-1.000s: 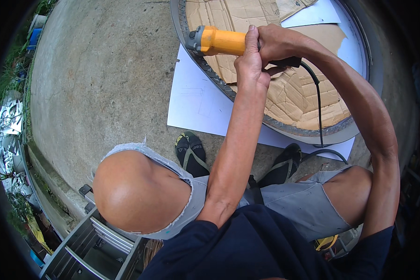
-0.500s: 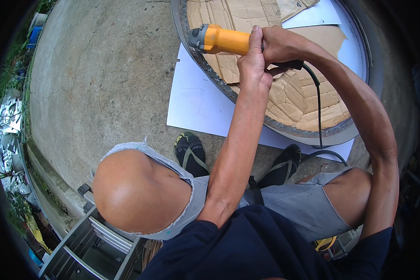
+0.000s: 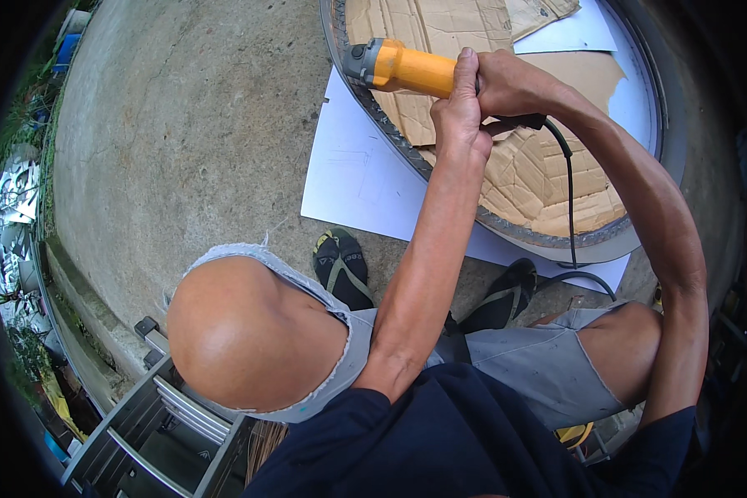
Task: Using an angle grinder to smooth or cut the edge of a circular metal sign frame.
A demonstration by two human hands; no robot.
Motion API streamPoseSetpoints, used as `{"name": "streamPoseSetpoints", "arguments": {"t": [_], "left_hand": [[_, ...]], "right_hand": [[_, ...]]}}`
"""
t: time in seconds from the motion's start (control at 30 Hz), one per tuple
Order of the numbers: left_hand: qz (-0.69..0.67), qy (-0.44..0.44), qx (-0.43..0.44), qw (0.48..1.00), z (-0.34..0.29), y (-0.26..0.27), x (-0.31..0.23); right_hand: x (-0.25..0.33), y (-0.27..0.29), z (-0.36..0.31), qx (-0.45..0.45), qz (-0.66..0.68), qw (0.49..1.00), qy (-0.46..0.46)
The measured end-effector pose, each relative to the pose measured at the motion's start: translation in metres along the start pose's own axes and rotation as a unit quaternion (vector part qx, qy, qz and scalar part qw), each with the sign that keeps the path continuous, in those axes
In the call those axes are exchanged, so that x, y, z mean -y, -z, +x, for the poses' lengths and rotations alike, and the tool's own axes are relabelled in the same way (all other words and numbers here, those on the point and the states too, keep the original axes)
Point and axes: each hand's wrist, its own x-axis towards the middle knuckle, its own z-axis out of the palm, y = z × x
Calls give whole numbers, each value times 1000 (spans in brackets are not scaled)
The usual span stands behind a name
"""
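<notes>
Both my hands grip an orange angle grinder (image 3: pixel 419 72) with a grey head pointing left. My left hand (image 3: pixel 459 112) is wrapped round the rear of its body, thumb up. Close against it, my right hand (image 3: pixel 515 83) closes round the back end, where a black cord (image 3: pixel 570 191) leaves and hangs down. The grinder's head is over the left edge of a large round metal rim (image 3: pixel 415 159). Cardboard (image 3: pixel 548 183) lies inside that rim. The grinder's disc is hidden, so I cannot tell whether it touches the rim.
White sheets (image 3: pixel 340 178) lie under the rim on the concrete floor (image 3: pixel 183 108). My feet in dark socks and sandals (image 3: pixel 340 264) stand at its near side. An aluminium ladder (image 3: pixel 153 432) lies at the lower left. Plants and clutter line the far left.
The view has shifted slightly, so the rim and grinder appear a little further right. Both hands keep the same hold on the grinder.
</notes>
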Motion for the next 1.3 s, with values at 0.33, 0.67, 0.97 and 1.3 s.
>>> {"name": "streamPoseSetpoints", "arguments": {"t": [0.33,0.67,0.97,1.3], "left_hand": [[-30,22,-29,999,-3,-10,-11],[-24,25,-77,996,-13,-18,-17],[-58,-14,-70,996,-10,-15,-12],[-74,-9,-82,994,-10,-15,-12]], "right_hand": [[-5,2,1,9,7,1000,0],[-15,-1,-2,16,72,997,-23],[-18,-10,4,-19,56,998,-8],[-19,-11,6,-8,41,999,11]]}}
